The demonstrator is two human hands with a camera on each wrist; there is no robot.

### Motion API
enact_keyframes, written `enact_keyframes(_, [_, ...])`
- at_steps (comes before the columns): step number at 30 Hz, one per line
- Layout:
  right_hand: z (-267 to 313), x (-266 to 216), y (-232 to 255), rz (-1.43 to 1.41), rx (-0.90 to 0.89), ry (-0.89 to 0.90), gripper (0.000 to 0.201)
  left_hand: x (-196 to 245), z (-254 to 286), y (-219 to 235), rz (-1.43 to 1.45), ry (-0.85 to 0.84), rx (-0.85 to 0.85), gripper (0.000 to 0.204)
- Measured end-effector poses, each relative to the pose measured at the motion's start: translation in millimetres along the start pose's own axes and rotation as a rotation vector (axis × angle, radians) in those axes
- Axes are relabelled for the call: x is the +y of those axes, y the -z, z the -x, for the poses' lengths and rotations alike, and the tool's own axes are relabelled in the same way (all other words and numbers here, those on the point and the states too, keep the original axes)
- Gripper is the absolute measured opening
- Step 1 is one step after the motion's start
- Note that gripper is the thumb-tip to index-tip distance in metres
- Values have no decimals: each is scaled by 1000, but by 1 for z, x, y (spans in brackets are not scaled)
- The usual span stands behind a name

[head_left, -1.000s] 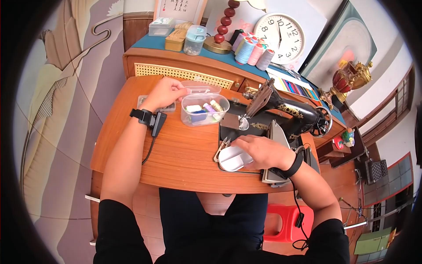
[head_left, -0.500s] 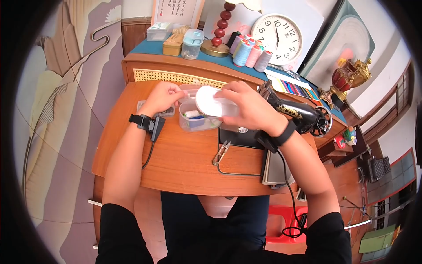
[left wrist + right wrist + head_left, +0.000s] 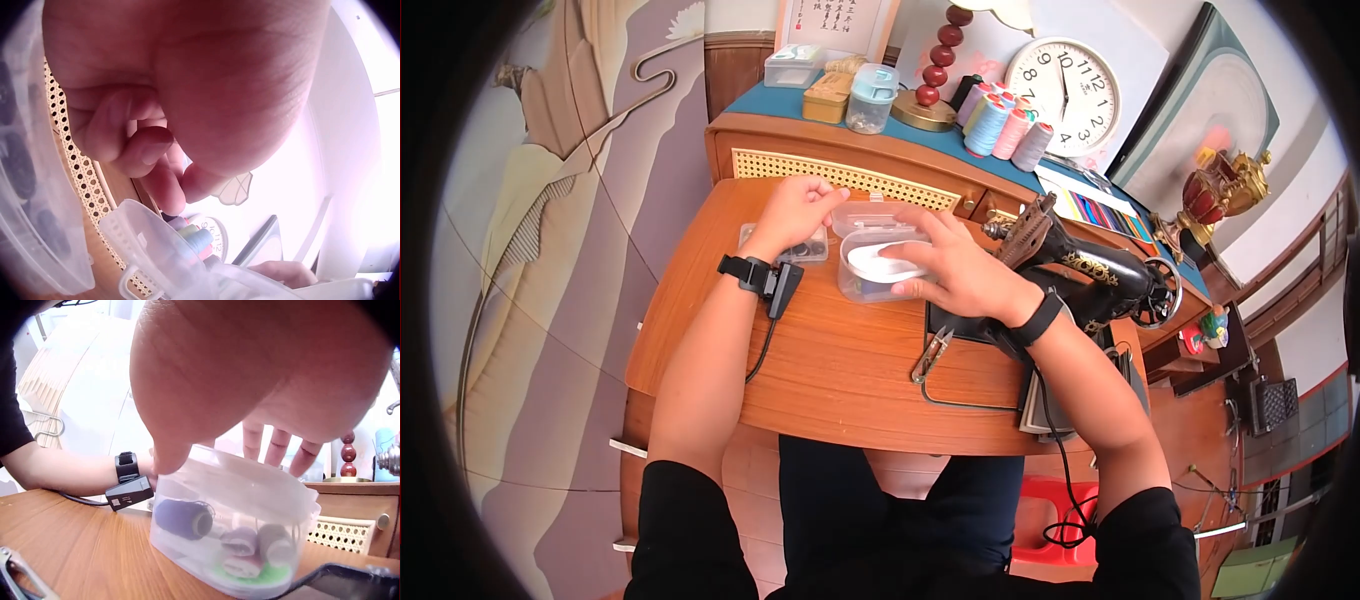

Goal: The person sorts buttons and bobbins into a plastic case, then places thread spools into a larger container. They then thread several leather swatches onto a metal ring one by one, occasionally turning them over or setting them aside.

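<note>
A clear box (image 3: 862, 290) stands on the wooden table, its lid (image 3: 862, 216) tipped back behind it. A white tray (image 3: 878, 262) sits in the box's mouth. Over the box and tray is my right hand (image 3: 975, 275), its fingers spread and a middle fingertip touching the tray. In the right wrist view, the thumb is at one side of the clear box (image 3: 231, 544), with thread spools (image 3: 183, 519) showing through its wall. My left hand (image 3: 798, 212) hovers beside the lid, loosely curled and holding nothing; the left wrist view shows the hand (image 3: 181, 81) above the lid (image 3: 150, 240).
A flat bobbin case (image 3: 812, 248) lies below the left hand. Thread snips (image 3: 932, 355) rest near a black sewing machine (image 3: 1090, 265) on the right. Containers (image 3: 872, 98), spools (image 3: 990, 128), a lamp and a clock (image 3: 1065, 95) stand on the shelf behind.
My right hand has brought the white tray from beside the snips up and left into the box's mouth, and its fingers have spread. The left hand has stayed near the lid.
</note>
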State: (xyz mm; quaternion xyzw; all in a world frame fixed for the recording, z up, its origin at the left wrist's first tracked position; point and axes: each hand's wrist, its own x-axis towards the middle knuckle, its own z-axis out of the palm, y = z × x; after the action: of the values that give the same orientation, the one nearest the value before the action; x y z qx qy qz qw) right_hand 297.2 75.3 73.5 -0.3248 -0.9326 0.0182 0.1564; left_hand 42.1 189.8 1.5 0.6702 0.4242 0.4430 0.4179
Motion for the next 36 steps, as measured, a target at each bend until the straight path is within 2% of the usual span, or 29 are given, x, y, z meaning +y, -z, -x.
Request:
enact_keyframes(7, [6,-6,-12,-79,60,44,40,-8,-3,0,12,-23,12,25])
enact_keyframes(15, [4,-13,-31,48,168,25,35,1,3,1,-75,-4,-3,23])
enact_keyframes(19, [4,-13,-33,-51,185,7,34,-3,2,0,-81,-4,-13,23])
enact_keyframes(24, [0,-12,-20,-197,449,44,33,-10,-2,0,-44,-33,-29,21])
enact_keyframes(27, [1,-12,-11,-97,470,115,33,-7,0,0,-7,0,-16,20])
enact_keyframes(29, [4,-8,-19,-105,445,74,32,-1,2,0,-18,13,-2,21])
enact_keyframes(32, [5,-5,-29,0,288,39,31,2,1,3,-39,52,17,22])
enact_keyframes(36, [6,-6,-33,-94,313,18,33,2,1,3,-41,87,10,22])
